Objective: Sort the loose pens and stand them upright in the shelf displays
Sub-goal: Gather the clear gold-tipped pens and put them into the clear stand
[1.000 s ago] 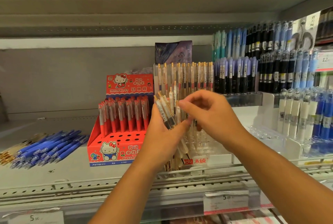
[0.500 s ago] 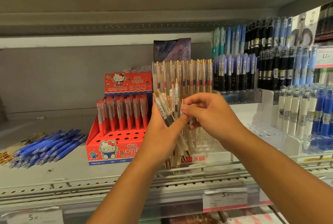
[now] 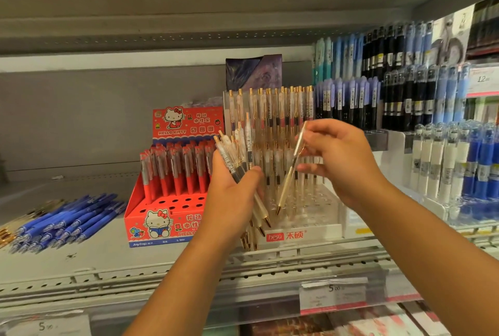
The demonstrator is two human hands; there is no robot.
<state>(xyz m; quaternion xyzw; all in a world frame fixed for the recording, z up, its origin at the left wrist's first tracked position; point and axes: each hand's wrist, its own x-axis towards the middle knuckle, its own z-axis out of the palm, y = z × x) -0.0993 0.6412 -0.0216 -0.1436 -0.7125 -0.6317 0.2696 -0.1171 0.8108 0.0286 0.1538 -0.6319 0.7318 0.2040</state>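
The right hand (image 3: 340,164) pinches one gold-tipped pen (image 3: 289,176), tip down, over the empty near holes of the clear display (image 3: 324,227). The left hand (image 3: 232,196) grips a waiting bundle (image 3: 227,158). Far rows stand filled, but blue pens (image 3: 67,223) lie loose at far left on the shelf (image 3: 108,257), so plenty remains.

The bundle of pens (image 3: 229,158) was half hidden by the left hand (image 3: 232,200); print on the price label (image 3: 333,296) was blurred beyond reading.
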